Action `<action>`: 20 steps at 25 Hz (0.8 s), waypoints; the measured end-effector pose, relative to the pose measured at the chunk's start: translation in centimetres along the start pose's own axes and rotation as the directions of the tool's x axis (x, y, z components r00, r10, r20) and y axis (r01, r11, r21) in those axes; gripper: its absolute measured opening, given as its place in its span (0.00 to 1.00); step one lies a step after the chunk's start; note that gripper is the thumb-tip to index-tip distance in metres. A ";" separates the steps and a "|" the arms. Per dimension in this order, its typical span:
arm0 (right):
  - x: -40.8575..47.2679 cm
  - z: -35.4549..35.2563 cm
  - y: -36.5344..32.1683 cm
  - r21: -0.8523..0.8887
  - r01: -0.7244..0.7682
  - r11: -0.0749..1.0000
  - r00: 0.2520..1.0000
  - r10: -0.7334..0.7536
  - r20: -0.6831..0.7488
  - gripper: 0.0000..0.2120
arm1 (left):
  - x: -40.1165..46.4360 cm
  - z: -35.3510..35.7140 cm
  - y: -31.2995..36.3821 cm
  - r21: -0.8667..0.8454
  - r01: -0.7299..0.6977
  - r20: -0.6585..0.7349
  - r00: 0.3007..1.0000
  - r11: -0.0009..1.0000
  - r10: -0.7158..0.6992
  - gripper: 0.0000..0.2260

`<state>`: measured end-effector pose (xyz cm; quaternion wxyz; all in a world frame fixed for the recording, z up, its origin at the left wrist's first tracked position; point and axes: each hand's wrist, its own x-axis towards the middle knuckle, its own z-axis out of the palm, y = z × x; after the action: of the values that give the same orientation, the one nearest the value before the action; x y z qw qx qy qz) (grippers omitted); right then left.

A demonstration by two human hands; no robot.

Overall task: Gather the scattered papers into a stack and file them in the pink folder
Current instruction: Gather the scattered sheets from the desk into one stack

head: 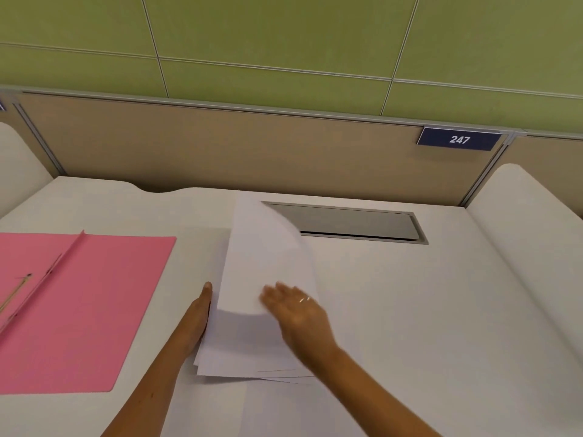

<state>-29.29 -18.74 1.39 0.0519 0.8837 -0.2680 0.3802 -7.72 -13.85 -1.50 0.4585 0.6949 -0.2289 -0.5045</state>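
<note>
Papers: we are squaring a loose stack of white papers (pixel 252 345) lying near the middle of the desk (pixel 410 310), its long axis running near to far; the top sheet (pixel 265 257) is curling up off the stack at its far end, and a few edges are fanning out at the near corner.
Left hand: we are laying our left hand (pixel 197 313) flat along the stack's left edge, fingers straight and touching the paper, gripping nothing.
Right hand: our right hand (pixel 296 310) is blurring over the stack's right part, fingers relaxed and spread; we judge it open, on or just above the sheets, though contact is unclear.
Folder: the pink folder (pixel 94 304) is lying open to the left of the stack, apart from it, with its fastener strip (pixel 19 288) towards the far left.
Key relation: the folder is lying leftward of both hands, so our left hand is the nearer one; the stack's long axis is roughly matching the folder's.
Next, as we judge it: tidying the edges, then sliding or lifting the stack left.
Surroundings: a grey cable hatch (pixel 347 222) is sitting beyond the papers, and a plate reading 247 (pixel 459 139) is on the partition.
</note>
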 end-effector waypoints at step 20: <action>-8.3 -5.8 0.8 -0.460 -0.751 0.474 0.251 0.849 0.466 0.37 | -5.4 -6.9 -1.4 0.179 -0.272 -0.127 0.947 0.946 0.296 0.13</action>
<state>-38.17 -14.12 -0.45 -0.1807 0.6861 -0.7047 0.0045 -3.75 -6.17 0.44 0.4855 0.7253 -0.3309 -0.3587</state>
